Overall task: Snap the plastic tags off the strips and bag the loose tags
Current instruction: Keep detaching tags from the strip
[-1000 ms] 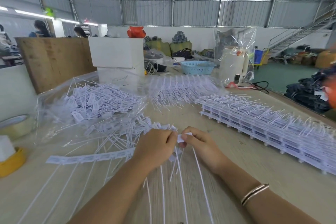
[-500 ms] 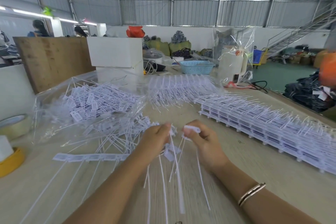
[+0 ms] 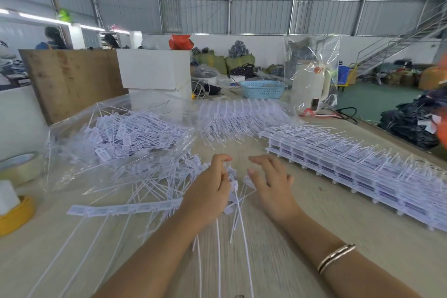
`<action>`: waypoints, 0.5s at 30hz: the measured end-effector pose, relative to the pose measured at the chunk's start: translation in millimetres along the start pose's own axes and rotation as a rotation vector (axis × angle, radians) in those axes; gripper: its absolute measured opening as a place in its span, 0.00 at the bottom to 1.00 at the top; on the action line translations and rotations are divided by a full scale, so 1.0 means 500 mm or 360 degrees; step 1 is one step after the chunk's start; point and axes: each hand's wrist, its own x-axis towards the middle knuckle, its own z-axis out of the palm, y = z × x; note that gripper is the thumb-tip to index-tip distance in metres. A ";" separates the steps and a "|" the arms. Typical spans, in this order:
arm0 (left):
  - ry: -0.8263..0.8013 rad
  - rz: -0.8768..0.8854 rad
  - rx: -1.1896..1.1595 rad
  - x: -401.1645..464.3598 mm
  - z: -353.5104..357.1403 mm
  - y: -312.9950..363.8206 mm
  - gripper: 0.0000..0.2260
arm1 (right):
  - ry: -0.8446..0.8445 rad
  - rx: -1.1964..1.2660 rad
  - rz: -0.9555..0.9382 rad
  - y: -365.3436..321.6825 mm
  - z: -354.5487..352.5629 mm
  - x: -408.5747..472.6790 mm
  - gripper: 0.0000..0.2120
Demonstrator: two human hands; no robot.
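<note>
Snapping underway: left hand (image 3: 210, 189) pinches a tag strip (image 3: 233, 182); right hand (image 3: 271, 181), spread, should regrip the next tag.

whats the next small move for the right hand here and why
Probably bring the right hand back to pinch the next tag on the strip that the left hand grips. The right hand is open with spread fingers and holds nothing, while tags with long tails hang from the left hand's bunch.
</note>
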 end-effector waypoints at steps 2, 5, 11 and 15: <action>-0.0007 -0.0009 -0.0052 -0.003 0.003 0.006 0.20 | -0.0100 0.0080 -0.0104 -0.017 -0.004 -0.012 0.24; -0.0025 0.0042 0.0003 -0.004 -0.002 0.008 0.18 | -0.0369 0.0067 -0.0271 -0.027 0.000 -0.017 0.12; -0.0143 0.0056 0.0551 0.004 -0.029 -0.001 0.19 | -0.0275 0.0622 -0.0323 -0.019 -0.012 -0.011 0.11; -0.0104 -0.0021 0.0762 0.009 -0.034 0.005 0.23 | -0.0174 0.0701 -0.0233 -0.021 -0.007 -0.011 0.16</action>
